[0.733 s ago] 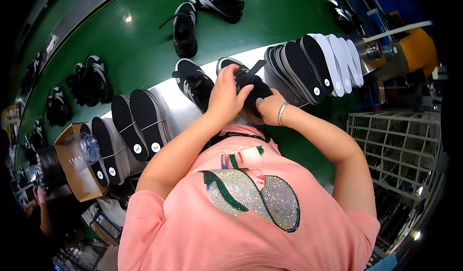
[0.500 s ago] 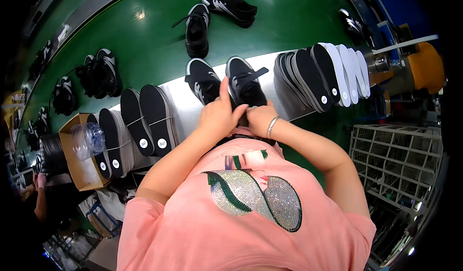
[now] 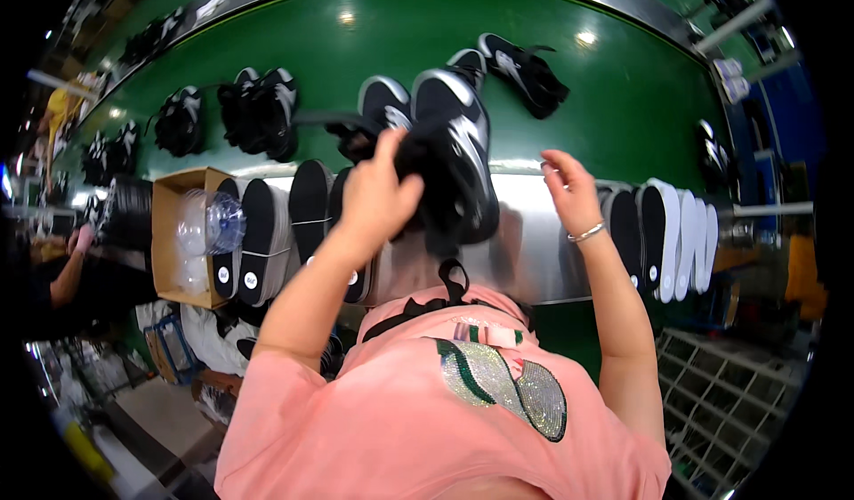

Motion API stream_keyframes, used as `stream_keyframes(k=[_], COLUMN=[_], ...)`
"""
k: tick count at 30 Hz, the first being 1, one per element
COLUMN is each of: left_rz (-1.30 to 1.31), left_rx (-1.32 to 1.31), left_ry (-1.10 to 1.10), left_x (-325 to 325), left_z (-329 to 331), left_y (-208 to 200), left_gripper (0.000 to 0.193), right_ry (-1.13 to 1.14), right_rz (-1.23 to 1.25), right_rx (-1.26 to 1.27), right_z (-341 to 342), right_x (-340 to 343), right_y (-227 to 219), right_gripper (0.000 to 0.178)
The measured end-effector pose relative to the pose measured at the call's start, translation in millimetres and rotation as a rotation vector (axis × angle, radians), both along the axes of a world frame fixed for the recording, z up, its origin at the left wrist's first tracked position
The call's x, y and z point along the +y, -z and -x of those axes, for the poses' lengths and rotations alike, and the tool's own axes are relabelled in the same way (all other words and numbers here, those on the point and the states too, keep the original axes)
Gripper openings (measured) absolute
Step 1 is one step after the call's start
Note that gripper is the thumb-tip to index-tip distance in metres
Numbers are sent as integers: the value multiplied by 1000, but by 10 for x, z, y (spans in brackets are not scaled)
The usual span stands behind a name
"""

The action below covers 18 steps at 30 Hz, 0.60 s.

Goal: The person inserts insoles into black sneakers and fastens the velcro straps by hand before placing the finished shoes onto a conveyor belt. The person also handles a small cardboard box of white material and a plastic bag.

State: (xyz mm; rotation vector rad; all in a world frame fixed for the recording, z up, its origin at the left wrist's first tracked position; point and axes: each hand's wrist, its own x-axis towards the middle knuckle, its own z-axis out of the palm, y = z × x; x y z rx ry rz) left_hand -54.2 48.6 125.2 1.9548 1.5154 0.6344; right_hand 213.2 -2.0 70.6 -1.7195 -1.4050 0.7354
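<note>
A black sneaker (image 3: 461, 153) with silver-grey toe trim and white side marks is raised above the metal strip of the bench, toe pointing away from me. Its mate (image 3: 385, 100) is just left of it, partly covered by my fingers. My left hand (image 3: 378, 193) grips at the heel side of the pair; its exact hold on each shoe is hidden. Loose black laces or straps (image 3: 342, 122) stick out to the left, blurred. My right hand (image 3: 572, 193) is off the shoes, fingers apart and slightly curled, above the metal strip near the insole stacks.
Black insoles (image 3: 654, 233) and white insoles (image 3: 685, 242) stand stacked at right, banded black insole stacks (image 3: 260, 242) at left. A carton (image 3: 178, 233) holds clear plastic pieces. Other sneakers (image 3: 525, 77) rest on the green belt (image 3: 614, 100). A wire rack (image 3: 721, 402) stands lower right; another person's arm (image 3: 67, 273) is far left.
The sneaker pair has been lifted from the metal strip and moved away from my body, in my left hand. My right hand has let go and moved right. The whole view has shifted.
</note>
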Motion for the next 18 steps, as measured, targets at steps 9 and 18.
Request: stream_keyframes(k=[9, 18], left_rz=[-27, 103], left_rx=[298, 137], left_ry=[-308, -206], left_x=[1404, 2027], left_z=[512, 7], left_y=[474, 1064], left_gripper=[40, 31], right_ry=[-325, -317], right_rz=[255, 149], right_rx=[-624, -1175], right_z=[939, 4], right_x=[1280, 1490], right_y=[512, 324], right_gripper=[51, 36])
